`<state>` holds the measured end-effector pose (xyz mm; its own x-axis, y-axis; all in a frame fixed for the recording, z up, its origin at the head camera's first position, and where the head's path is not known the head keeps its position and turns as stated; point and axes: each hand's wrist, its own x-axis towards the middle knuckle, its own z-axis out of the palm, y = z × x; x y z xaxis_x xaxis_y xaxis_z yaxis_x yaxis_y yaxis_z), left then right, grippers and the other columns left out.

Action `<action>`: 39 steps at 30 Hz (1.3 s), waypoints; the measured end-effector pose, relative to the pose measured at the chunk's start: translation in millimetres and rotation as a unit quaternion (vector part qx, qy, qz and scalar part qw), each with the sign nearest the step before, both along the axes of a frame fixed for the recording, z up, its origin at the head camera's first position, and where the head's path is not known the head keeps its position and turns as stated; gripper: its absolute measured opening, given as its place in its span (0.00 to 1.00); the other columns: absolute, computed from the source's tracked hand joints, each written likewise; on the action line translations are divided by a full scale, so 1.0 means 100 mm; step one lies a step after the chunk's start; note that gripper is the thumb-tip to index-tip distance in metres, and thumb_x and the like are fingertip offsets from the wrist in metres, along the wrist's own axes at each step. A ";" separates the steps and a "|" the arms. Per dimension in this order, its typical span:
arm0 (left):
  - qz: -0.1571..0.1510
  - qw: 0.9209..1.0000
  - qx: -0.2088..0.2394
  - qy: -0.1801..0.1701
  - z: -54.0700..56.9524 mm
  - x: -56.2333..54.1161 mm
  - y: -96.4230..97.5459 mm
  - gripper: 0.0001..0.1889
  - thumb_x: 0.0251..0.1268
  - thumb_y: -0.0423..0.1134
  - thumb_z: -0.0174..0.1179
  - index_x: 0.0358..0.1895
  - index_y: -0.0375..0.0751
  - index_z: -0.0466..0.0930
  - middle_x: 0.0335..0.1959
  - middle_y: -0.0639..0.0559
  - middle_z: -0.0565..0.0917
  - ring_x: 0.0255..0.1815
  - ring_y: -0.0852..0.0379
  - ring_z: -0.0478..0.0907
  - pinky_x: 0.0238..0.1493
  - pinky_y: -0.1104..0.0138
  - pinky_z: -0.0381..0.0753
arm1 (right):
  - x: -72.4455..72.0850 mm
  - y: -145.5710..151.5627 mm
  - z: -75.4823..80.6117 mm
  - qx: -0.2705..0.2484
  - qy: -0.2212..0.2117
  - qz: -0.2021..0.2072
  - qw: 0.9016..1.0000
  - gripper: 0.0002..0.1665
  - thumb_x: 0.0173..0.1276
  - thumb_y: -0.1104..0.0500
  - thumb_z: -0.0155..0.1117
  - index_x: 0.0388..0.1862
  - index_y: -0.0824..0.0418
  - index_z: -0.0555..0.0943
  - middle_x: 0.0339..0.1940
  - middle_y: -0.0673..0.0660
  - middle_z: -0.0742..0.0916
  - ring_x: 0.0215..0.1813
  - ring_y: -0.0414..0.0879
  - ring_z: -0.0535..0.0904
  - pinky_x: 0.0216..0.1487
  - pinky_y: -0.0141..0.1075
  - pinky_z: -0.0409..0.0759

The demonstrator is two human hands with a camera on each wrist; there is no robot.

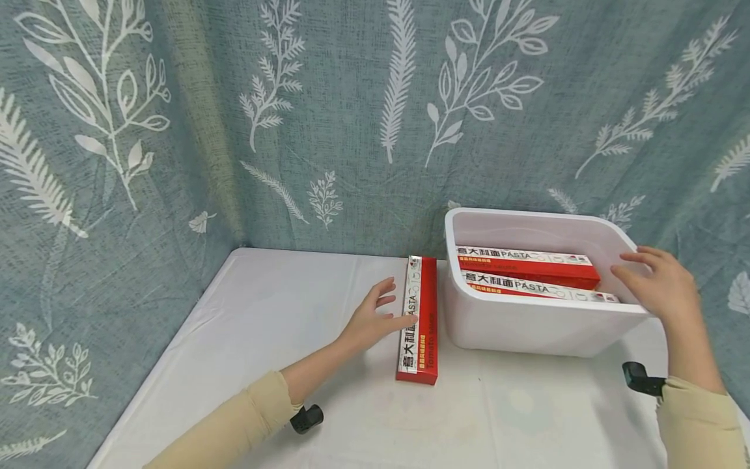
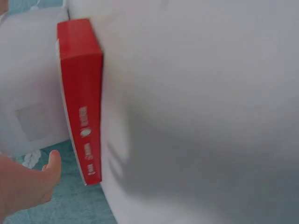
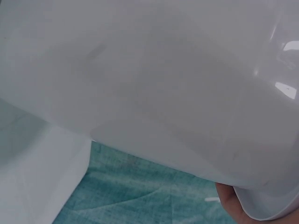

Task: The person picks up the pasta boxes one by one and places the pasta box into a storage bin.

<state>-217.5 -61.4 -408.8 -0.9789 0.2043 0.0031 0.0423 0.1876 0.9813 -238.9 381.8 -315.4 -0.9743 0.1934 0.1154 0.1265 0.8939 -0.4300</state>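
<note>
A red and white pasta box (image 1: 423, 326) lies lengthwise on the white table, left of a white plastic bin (image 1: 545, 329). My left hand (image 1: 369, 322) is over the box's left side with fingers spread and straight; its thumb overlaps the box in the head view. In the left wrist view the box's red side (image 2: 83, 107) shows, the left thumb (image 2: 49, 175) beside its far end. My right hand (image 1: 665, 283) grips the bin's right rim, and part of it shows at the rim in the right wrist view. Inside the bin are two similar pasta boxes (image 1: 545, 260).
A blue-green curtain (image 1: 346, 130) with white leaf prints hangs behind the table and along its left side. The table's white cover (image 1: 281, 306) spreads left of the loose box. Both wrists carry a small black device (image 1: 307, 419).
</note>
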 end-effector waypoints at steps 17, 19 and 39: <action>0.006 0.997 -0.050 -0.066 -0.33 0.41 0.22 0.58 0.47 0.45 0.75 0.77 0.38 0.43 0.69 0.40 0.60 0.69 0.43 0.60 0.60 0.49 0.73 | 0.01 0.00 0.01 -0.004 -0.007 -0.006 1.000 0.38 0.75 0.42 0.47 0.67 0.72 0.67 0.73 0.76 0.57 0.71 0.78 0.47 0.60 0.76 0.51; 0.009 0.997 -0.052 -0.061 -0.36 0.43 0.24 0.60 0.45 0.46 0.76 0.77 0.36 0.43 0.69 0.40 0.60 0.68 0.44 0.60 0.60 0.48 0.72 | 0.01 0.00 0.01 -0.005 -0.008 -0.008 1.000 0.38 0.75 0.42 0.47 0.68 0.72 0.67 0.73 0.76 0.57 0.71 0.78 0.47 0.60 0.76 0.51; 0.024 0.988 -0.145 0.036 -0.51 0.49 0.44 0.62 0.33 0.48 0.80 0.74 0.33 0.50 0.66 0.41 0.63 0.67 0.43 0.56 0.64 0.46 0.59 | 0.02 -0.01 0.00 -0.008 -0.006 -0.008 1.000 0.37 0.75 0.43 0.47 0.68 0.72 0.66 0.73 0.76 0.56 0.71 0.78 0.46 0.60 0.76 0.51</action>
<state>-168.2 -17.2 -459.8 -0.9868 0.1608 0.0211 0.0946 0.4645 0.8805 -237.2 380.6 -315.6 -0.9722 0.2113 0.1006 0.1463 0.8843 -0.4435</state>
